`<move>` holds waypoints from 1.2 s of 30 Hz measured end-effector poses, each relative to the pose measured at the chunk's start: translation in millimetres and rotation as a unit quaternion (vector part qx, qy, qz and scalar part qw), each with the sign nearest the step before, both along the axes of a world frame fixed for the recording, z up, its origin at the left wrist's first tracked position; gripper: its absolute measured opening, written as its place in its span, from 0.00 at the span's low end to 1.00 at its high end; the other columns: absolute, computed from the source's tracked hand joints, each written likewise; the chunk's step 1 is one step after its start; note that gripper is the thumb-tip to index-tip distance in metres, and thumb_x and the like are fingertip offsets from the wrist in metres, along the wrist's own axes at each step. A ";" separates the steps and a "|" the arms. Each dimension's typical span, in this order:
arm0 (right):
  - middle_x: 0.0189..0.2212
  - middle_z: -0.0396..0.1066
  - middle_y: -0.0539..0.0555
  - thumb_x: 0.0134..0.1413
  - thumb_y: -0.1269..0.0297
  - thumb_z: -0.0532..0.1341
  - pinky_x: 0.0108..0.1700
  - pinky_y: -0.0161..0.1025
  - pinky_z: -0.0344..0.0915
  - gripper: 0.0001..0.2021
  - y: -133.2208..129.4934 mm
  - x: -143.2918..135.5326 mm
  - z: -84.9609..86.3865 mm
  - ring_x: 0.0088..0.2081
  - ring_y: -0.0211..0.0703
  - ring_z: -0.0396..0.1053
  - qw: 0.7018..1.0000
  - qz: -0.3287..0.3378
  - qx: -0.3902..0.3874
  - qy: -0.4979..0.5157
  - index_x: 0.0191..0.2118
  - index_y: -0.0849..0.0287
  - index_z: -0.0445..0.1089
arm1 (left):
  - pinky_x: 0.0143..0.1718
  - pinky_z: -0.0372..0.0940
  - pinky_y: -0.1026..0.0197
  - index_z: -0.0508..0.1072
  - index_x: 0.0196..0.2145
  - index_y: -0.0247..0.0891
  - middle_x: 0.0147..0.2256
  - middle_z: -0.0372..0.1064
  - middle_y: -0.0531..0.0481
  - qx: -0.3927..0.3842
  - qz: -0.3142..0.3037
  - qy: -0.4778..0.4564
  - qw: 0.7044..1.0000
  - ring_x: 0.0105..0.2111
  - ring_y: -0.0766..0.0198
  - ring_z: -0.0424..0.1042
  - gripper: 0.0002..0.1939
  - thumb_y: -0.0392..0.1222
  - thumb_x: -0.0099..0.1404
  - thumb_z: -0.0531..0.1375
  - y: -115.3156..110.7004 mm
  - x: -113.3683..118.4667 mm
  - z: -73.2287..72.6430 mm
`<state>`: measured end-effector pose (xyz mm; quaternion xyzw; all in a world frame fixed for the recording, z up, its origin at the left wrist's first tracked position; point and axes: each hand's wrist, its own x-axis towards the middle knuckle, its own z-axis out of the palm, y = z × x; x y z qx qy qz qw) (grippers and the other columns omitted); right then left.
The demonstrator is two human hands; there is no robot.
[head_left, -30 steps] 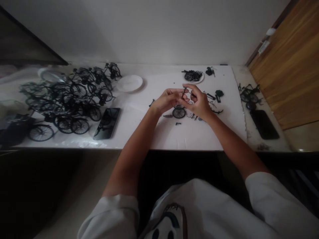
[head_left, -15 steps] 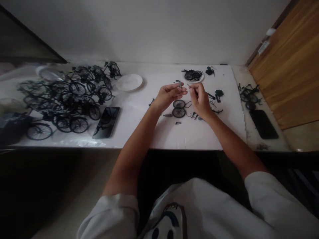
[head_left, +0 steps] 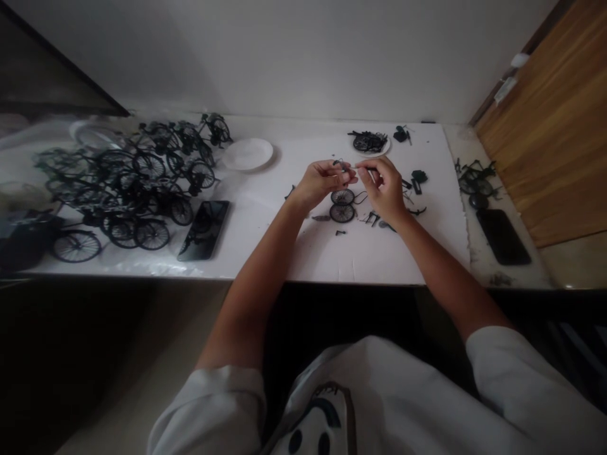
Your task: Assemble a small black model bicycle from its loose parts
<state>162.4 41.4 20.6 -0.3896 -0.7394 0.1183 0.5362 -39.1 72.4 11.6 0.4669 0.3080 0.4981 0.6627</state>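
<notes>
Above the white table sheet, my left hand (head_left: 320, 183) is closed on a small dark bicycle part (head_left: 340, 165), pinched between thumb and fingers. My right hand (head_left: 383, 184) is closed too, its thumb and forefinger around a thin small piece (head_left: 355, 167) whose end meets the part in my left hand. Whether the two are joined I cannot tell. Under the hands lie two small spoked wheels (head_left: 342, 205), one before the other. A small dark piece (head_left: 341, 233) lies nearer the table's front, and thin frame parts (head_left: 372, 218) are partly hidden beneath my right wrist.
Many assembled miniature bicycles (head_left: 142, 170) crowd the left side, beside a phone (head_left: 204, 230) and a white plate (head_left: 247, 155). Another plate of dark parts (head_left: 370, 144) stands at the back. Dark green pieces (head_left: 419, 176) lie right; a second phone (head_left: 502, 236) is beyond the sheet's edge.
My right hand has moved left, bringing its thin piece up against the part in my left hand. That part has tilted slightly. The whole view has shifted a little.
</notes>
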 end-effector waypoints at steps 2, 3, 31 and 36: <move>0.39 0.72 0.56 0.75 0.37 0.56 0.38 0.45 0.68 0.25 -1.0 -1.0 0.5 0.34 0.45 0.65 1.000 0.007 -0.007 0.009 0.46 0.53 0.78 | 0.37 0.76 0.67 0.82 0.37 0.36 0.35 0.83 0.50 0.005 -0.003 -0.001 1.000 0.37 0.62 0.86 0.21 0.43 0.50 0.85 2.0 -0.9 -2.2; 0.39 0.72 0.56 0.75 0.37 0.56 0.38 0.45 0.68 0.25 -1.6 -1.5 0.8 0.34 0.45 0.65 1.000 0.010 -0.011 0.015 0.46 0.53 0.78 | 0.37 0.76 0.67 0.82 0.37 0.36 0.34 0.83 0.50 0.009 -0.002 -0.002 1.000 0.36 0.63 0.86 0.22 0.45 0.50 0.85 2.9 -1.4 -3.1; 0.40 0.73 0.55 0.76 0.38 0.56 0.43 0.47 0.72 0.24 -2.4 -2.9 -0.9 0.32 0.44 0.65 0.999 0.010 -0.025 -0.017 0.47 0.52 0.77 | 0.37 0.77 0.65 0.79 0.42 0.37 0.31 0.80 0.52 0.034 -0.050 0.005 0.998 0.34 0.63 0.84 0.30 0.59 0.51 0.82 5.8 -6.6 -8.0; 0.41 0.75 0.56 0.78 0.45 0.55 0.45 0.46 0.71 0.20 -2.5 -2.3 -2.2 0.35 0.45 0.69 0.999 0.009 -0.009 -0.044 0.48 0.55 0.77 | 0.36 0.77 0.67 0.82 0.40 0.38 0.32 0.82 0.51 0.054 -0.046 0.002 0.997 0.33 0.65 0.84 0.32 0.62 0.46 0.83 7.1 -6.7 -9.9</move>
